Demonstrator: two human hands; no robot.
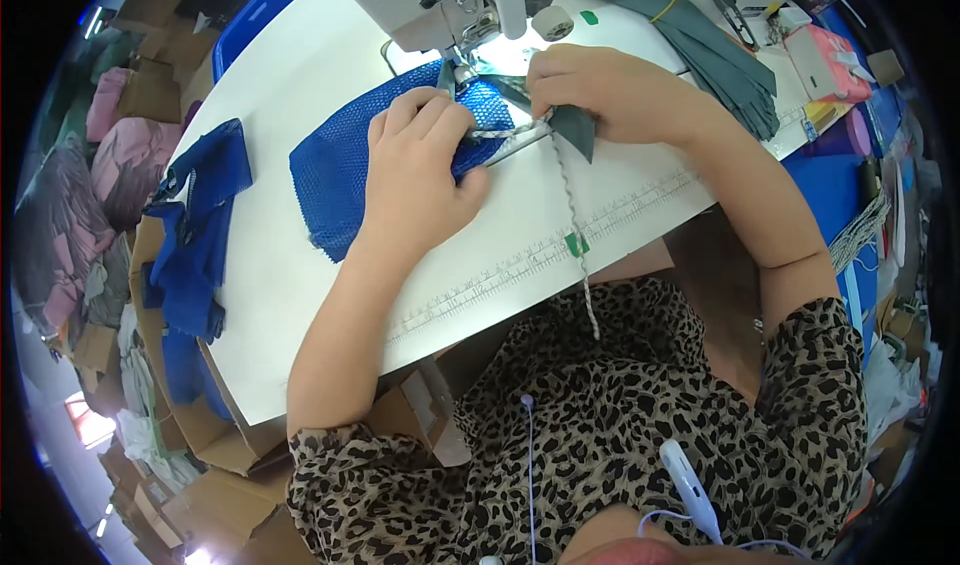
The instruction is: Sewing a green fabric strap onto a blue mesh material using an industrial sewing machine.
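Blue mesh fabric point(345, 155) lies on the white table, its far edge under the needle area of a sewing machine point(440, 5). My left hand point(420, 160) presses on it with bent fingers held together, thumb out to the side. A grey-and-white twisted cord point(567, 185) runs from beside my left fingers towards my right hand, then hangs over the table's near edge. Right of the needle, my right hand point(590, 90) pinches a dark grey-green fabric strip point(574, 133) with the cord beside it. My fingers hide exactly how strip and cord meet.
A bundle of grey-green strips point(700, 50) lies at the far right, near thread snips point(735, 17) and a pink tissue box point(828, 63). Blue fabric pieces point(205, 225) drape over the left table edge above a cardboard box point(235, 440). A printed ruler point(520, 263) follows the near edge.
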